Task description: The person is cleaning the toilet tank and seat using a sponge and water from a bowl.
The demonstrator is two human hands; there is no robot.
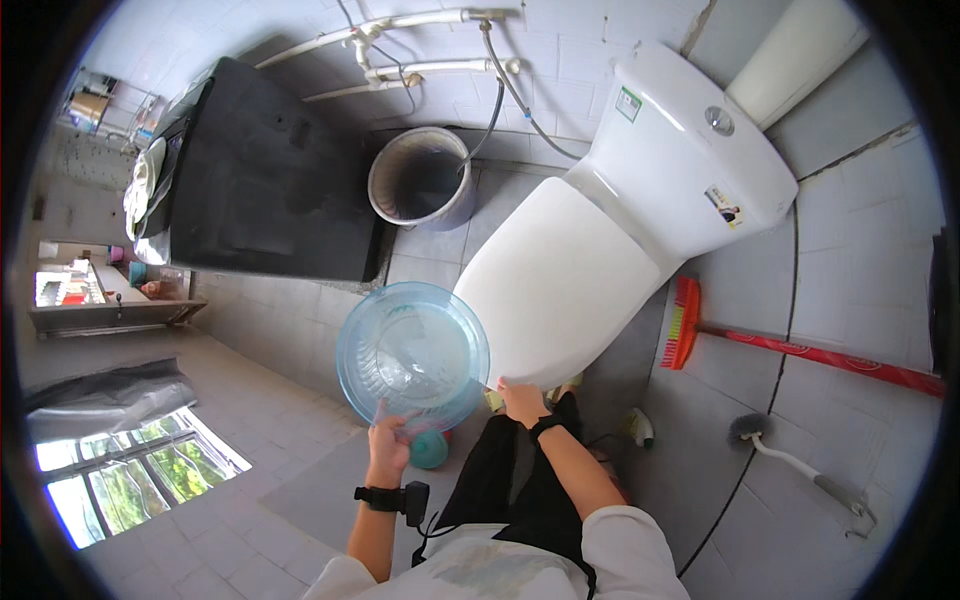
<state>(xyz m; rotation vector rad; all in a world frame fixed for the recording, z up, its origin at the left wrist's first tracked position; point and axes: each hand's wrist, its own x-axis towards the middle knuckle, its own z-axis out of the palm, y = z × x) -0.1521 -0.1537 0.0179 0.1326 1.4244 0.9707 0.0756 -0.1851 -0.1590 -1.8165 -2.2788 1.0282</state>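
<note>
My left hand (388, 448) grips the near rim of a clear blue plastic basin (358, 350), its fingers showing through the plastic. The basin is held up beside the front left of a white toilet; whether it has water in it I cannot tell. My right hand (523, 402) is closed at the front edge of the lowered toilet lid (560, 275), thumb against the edge and the other fingertips hidden. Below the basin a round teal object (429, 450) shows partly, its kind unclear.
A grey bucket (450, 215) stands between the toilet and a large black appliance-like box (270, 180). Hoses run down from white wall pipes (430, 20). To the right are a red-handled broom (684, 325) and a toilet brush (800, 465). A white bottle (640, 428) stands near my legs.
</note>
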